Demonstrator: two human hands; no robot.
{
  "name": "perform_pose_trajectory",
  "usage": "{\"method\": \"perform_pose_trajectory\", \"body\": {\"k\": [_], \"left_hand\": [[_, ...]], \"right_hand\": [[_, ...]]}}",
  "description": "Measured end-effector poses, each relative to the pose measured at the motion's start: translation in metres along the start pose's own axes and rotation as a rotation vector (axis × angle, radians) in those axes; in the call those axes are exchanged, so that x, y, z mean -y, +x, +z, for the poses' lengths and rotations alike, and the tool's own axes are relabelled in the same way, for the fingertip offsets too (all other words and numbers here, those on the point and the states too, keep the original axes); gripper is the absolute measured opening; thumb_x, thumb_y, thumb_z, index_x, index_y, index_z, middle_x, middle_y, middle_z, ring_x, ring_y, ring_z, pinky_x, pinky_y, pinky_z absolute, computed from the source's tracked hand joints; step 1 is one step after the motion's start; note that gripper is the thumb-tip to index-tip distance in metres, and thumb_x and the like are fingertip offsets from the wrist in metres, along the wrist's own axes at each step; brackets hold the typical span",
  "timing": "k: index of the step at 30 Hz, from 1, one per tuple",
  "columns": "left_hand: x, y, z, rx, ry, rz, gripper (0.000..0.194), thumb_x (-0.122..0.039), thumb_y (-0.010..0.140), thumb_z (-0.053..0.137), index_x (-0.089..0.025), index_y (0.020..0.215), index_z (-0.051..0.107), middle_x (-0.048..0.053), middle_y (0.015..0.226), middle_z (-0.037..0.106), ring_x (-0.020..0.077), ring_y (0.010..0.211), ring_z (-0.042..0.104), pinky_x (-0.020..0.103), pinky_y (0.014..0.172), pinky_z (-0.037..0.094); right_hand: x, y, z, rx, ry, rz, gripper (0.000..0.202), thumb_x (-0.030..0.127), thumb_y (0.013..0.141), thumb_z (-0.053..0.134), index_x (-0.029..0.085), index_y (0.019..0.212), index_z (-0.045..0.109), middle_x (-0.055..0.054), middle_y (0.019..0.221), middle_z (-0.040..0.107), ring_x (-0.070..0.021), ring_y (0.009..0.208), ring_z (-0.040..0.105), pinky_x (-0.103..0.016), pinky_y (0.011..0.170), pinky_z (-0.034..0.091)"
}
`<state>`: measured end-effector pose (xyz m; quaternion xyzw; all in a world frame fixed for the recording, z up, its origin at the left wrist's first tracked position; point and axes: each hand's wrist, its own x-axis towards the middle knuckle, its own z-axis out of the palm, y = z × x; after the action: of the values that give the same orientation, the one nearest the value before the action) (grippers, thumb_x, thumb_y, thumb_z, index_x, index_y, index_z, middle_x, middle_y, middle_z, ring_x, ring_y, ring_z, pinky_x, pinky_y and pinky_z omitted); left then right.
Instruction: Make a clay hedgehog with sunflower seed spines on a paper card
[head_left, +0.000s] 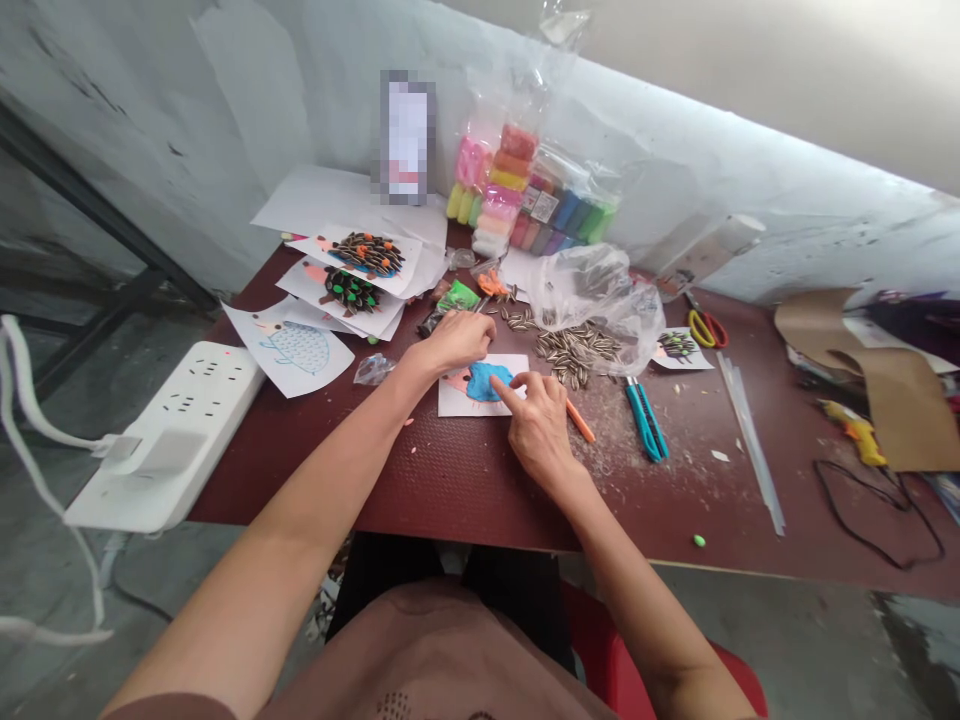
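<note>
A small white card (457, 404) lies on the dark red table, bearing a pink-faced figure with a blue clay body (482, 384). The index finger of my right hand (538, 418) is stretched out onto the blue clay's right part, while its other fingers are bent. My left hand (459, 340) hovers at the card's upper edge, fingers curled downward; whether anything is between its fingertips is hidden. Behind it lies a bright green clay packet (457, 296). Striped sunflower seeds (576, 348) are heaped beyond my right hand, and an orange stick (580, 421) lies beside it.
A teal cutter (646, 420), scissors (707, 328) and clear strips (751, 445) lie to the right, with a glue gun (861, 432) farther over. Seed-covered hedgehog pictures (367, 254) and a power strip (176, 430) are at left. Bagged coloured clay (510, 190) stands against the wall.
</note>
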<state>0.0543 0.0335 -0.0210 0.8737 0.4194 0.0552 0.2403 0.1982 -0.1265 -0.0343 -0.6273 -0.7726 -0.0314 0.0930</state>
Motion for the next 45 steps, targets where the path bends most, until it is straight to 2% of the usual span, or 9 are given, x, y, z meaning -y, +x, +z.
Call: {"method": "perform_pose_trajectory", "body": {"k": [5, 9, 16, 21, 28, 34, 40, 45], "left_hand": [[0.000, -0.002, -0.001, 0.007, -0.015, 0.007, 0.034, -0.015, 0.089, 0.049, -0.017, 0.110, 0.075, 0.009, 0.100, 0.081, 0.0244, 0.108, 0.071, 0.034, 0.097, 0.050], [0.000, -0.002, 0.000, -0.004, 0.001, 0.006, 0.033, -0.014, 0.089, 0.048, -0.017, 0.110, 0.075, 0.008, 0.099, 0.081, 0.0244, 0.108, 0.071, 0.034, 0.098, 0.049], [0.001, 0.000, 0.003, -0.004, -0.002, 0.014, 0.034, -0.015, 0.090, 0.048, -0.016, 0.111, 0.074, 0.009, 0.100, 0.080, 0.0262, 0.109, 0.071, 0.037, 0.100, 0.048], [0.001, -0.001, 0.002, -0.010, 0.008, 0.004, 0.033, -0.015, 0.090, 0.048, -0.018, 0.110, 0.074, 0.007, 0.096, 0.081, 0.0245, 0.109, 0.071, 0.034, 0.100, 0.048], [-0.001, -0.001, 0.001, -0.009, 0.010, 0.000, 0.032, -0.015, 0.089, 0.049, -0.018, 0.108, 0.075, 0.008, 0.101, 0.081, 0.0251, 0.110, 0.071, 0.035, 0.099, 0.049], [-0.001, -0.001, 0.002, -0.004, 0.010, 0.004, 0.035, -0.015, 0.091, 0.047, -0.017, 0.113, 0.074, 0.008, 0.097, 0.080, 0.0258, 0.109, 0.071, 0.037, 0.100, 0.048], [0.000, 0.000, 0.003, -0.007, 0.013, 0.007, 0.035, -0.015, 0.092, 0.047, -0.017, 0.114, 0.074, 0.008, 0.098, 0.080, 0.0257, 0.109, 0.071, 0.036, 0.101, 0.048], [-0.001, 0.000, 0.002, 0.000, 0.027, -0.002, 0.036, -0.016, 0.092, 0.047, -0.017, 0.115, 0.074, 0.008, 0.101, 0.080, 0.0252, 0.110, 0.071, 0.036, 0.101, 0.048]], "right_hand": [[-0.001, 0.010, 0.002, 0.044, -0.027, 0.016, 0.051, 0.007, 0.096, 0.046, 0.032, 0.134, 0.068, -0.011, 0.115, 0.059, -0.0269, 0.099, 0.041, -0.039, 0.087, 0.033], [0.000, 0.003, 0.002, 0.048, -0.026, -0.003, 0.049, 0.008, 0.096, 0.046, 0.032, 0.129, 0.072, -0.011, 0.114, 0.060, -0.0268, 0.098, 0.041, -0.040, 0.087, 0.033], [0.003, -0.011, -0.003, 0.030, -0.054, -0.036, 0.050, 0.008, 0.097, 0.044, 0.030, 0.134, 0.070, -0.011, 0.116, 0.059, -0.0267, 0.099, 0.040, -0.041, 0.092, 0.032], [0.008, -0.009, -0.002, 0.029, -0.034, -0.053, 0.054, 0.009, 0.099, 0.043, 0.034, 0.141, 0.065, -0.011, 0.118, 0.058, -0.0267, 0.100, 0.040, -0.041, 0.091, 0.032], [0.007, -0.011, -0.001, 0.024, -0.030, -0.053, 0.048, 0.011, 0.099, 0.044, 0.034, 0.132, 0.071, -0.010, 0.118, 0.060, -0.0262, 0.100, 0.041, -0.041, 0.091, 0.032], [0.003, -0.014, -0.004, 0.009, -0.043, -0.044, 0.051, 0.008, 0.098, 0.045, 0.033, 0.135, 0.070, -0.011, 0.117, 0.061, -0.0259, 0.100, 0.043, -0.041, 0.094, 0.033], [0.000, -0.016, -0.003, -0.002, 0.049, 0.005, 0.049, 0.007, 0.099, 0.045, 0.033, 0.127, 0.075, -0.009, 0.113, 0.062, -0.0245, 0.098, 0.044, -0.038, 0.089, 0.034], [0.006, -0.010, -0.003, 0.006, 0.035, -0.014, 0.051, 0.006, 0.097, 0.045, 0.034, 0.129, 0.074, -0.010, 0.115, 0.061, -0.0251, 0.098, 0.043, -0.039, 0.090, 0.034]]}}
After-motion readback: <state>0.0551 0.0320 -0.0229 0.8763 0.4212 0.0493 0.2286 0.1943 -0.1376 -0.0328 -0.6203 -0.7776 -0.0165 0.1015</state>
